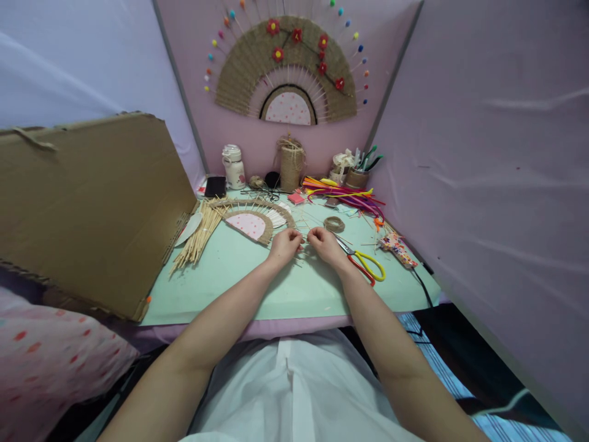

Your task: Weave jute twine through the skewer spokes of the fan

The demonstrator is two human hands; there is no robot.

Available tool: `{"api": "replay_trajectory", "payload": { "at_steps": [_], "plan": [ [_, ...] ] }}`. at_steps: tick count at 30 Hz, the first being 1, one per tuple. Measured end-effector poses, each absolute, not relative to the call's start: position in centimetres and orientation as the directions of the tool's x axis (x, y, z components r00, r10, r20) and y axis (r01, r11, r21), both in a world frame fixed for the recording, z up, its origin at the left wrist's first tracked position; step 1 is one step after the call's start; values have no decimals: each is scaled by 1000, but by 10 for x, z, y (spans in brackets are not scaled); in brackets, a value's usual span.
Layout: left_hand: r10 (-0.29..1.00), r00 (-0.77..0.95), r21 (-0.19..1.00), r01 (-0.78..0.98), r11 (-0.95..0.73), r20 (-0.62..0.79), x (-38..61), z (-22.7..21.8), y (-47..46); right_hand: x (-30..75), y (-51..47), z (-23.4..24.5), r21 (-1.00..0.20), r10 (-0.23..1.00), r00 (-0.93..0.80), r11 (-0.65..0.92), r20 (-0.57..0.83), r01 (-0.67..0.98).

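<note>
My left hand (285, 244) and my right hand (324, 242) rest close together on the mint-green table mat (239, 282), both with fingers curled and pinched. Thin wooden sticks (304, 236) lie between and under the fingertips; what exactly each pinch holds is too small to see. Just beyond my left hand lies a half-made jute fan (251, 221) with a pink dotted centre and white sticks fanned out. A small coil of jute twine (334, 223) sits beyond my right hand.
Red-and-yellow scissors (365, 264) lie right of my right hand. A bundle of bamboo skewers (197, 236) lies at left beside a big cardboard sheet (92, 202). Coloured pipe cleaners (345, 193), a twine spool (291, 164), a jar (234, 166) and a glue gun (396, 248) ring the back. A finished fan (285, 67) hangs on the wall.
</note>
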State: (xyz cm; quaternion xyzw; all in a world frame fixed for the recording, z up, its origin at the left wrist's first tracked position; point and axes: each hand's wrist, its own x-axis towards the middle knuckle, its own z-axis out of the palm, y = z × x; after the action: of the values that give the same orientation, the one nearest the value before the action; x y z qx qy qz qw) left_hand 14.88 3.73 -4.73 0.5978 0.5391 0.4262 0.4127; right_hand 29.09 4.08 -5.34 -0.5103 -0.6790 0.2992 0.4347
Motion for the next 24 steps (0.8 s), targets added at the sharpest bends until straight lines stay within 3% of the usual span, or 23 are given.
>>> {"api": "replay_trajectory", "payload": {
  "at_steps": [8, 13, 24],
  "plan": [
    [994, 57, 945, 308, -108, 95, 148, -50, 38, 290, 35, -49, -740, 922, -138, 375, 362, 559],
    [983, 70, 876, 446, -184, 170, 149, -52, 37, 288, 36, -54, -689, 908, -165, 402, 385, 603],
    [976, 89, 864, 453, -219, 201, 150, -49, 32, 290, 38, -52, -817, 934, -28, 326, 356, 476]
  ]
}}
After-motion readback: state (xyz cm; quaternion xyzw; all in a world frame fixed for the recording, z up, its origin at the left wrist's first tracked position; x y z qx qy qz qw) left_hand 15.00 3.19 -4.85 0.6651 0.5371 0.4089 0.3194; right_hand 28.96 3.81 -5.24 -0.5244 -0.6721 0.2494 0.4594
